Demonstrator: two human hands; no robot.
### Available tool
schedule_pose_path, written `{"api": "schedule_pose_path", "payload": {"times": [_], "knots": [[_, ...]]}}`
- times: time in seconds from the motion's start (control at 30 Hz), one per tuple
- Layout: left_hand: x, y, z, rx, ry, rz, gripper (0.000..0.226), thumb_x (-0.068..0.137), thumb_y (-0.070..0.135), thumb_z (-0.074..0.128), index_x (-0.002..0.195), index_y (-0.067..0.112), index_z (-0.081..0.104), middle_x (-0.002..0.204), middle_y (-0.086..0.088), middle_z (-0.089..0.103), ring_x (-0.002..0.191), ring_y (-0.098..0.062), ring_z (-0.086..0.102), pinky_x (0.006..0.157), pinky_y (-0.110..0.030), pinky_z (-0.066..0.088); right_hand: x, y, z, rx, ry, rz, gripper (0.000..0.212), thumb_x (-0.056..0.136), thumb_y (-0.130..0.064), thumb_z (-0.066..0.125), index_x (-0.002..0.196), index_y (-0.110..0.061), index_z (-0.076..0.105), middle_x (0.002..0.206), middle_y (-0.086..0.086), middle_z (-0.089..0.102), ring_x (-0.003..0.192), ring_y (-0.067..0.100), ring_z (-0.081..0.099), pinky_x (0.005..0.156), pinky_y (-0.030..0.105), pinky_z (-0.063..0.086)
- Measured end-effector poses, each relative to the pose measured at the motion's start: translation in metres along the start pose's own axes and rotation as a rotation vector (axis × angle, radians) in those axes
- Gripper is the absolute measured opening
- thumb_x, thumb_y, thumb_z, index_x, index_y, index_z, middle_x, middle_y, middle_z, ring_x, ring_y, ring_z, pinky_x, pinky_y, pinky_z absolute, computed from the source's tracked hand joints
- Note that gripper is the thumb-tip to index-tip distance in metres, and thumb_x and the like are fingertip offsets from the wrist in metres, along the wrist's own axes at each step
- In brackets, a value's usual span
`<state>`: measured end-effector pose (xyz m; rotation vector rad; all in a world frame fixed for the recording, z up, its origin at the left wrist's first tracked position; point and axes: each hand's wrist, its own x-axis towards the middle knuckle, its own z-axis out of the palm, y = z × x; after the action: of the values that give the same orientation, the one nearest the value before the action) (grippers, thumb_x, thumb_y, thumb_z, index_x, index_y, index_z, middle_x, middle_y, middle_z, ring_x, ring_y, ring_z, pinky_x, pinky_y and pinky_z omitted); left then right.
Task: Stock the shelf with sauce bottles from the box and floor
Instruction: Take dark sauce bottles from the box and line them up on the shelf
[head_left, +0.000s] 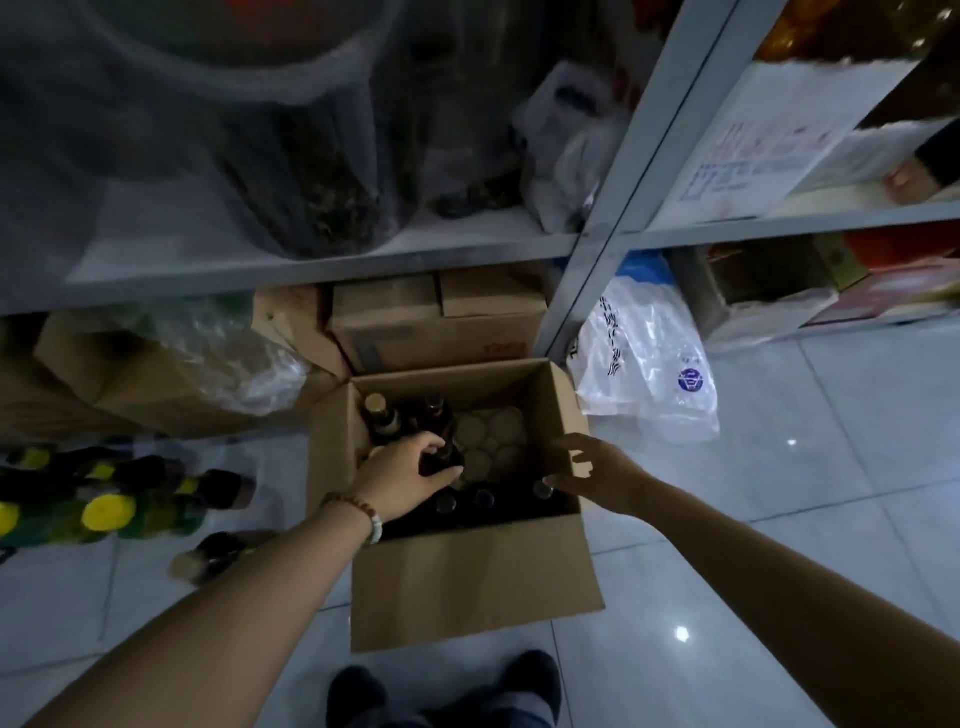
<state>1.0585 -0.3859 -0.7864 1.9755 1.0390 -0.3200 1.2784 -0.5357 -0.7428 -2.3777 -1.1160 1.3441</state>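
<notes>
Our left hand's fingers (439, 441) and thumb are curled round the neck and shoulder of a dark glass bottle (442, 460), clamped on it inside the open brown cardboard box (467, 582). The left hand (408, 473) reaches in over the box's left wall, and a brown bead bracelet (358, 512) sits on that wrist. Our right hand (597, 467) hangs over the box's right wall with its fingers spread apart and lightly bent, holding nothing.

The held bottle stands near the box's middle. 2 more dark capped bottles (382, 415) stand upright in the far-left corner, and a row of round caps (483, 500) shows along the near wall. Pale round shapes (491, 434) on the box bottom are perhaps marks left in the cardboard.

The box rests on a pale tiled floor (779, 519), just before a grey metal shelf (311, 260). To the left, yellow-capped dark bottles (109, 510) lie on the floor. A white plastic bag with blue print (649, 374) slumps beside the shelf post, and a white paper notice with red and blue writing (753, 150) hangs above; we cannot read either.
</notes>
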Motion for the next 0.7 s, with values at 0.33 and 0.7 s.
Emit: {"api": "schedule_pose_path", "payload": {"times": [0.33,0.7], "knots": [[0.079,-0.047,0.117,0.089,-0.081,0.177,0.061,0.075,0.055,0.068,0.129,0.031,0.053,0.128,0.009,0.057,0.118,-0.009,0.051,0.093,-0.026,0.044,0.093,0.065,0.061,-0.241,-0.056,-0.151,0.048,0.077,-0.033,0.075,0.123,-0.025,0.061,0.125,-0.003,0.06,0.115,0.017,0.053,0.092,0.025,0.042],[0.106,-0.061,0.129,0.047,-0.108,0.207,0.037,0.083,0.047,0.063,0.115,0.03,0.06,0.096,0.019,0.058,0.084,0.005,0.052,0.065,-0.01,0.037,0.126,0.067,0.077,-0.624,-0.164,-0.147,0.049,0.081,-0.024,0.071,0.128,-0.023,0.056,0.127,0.004,0.057,0.115,0.027,0.054,0.094,0.032,0.045]]}}
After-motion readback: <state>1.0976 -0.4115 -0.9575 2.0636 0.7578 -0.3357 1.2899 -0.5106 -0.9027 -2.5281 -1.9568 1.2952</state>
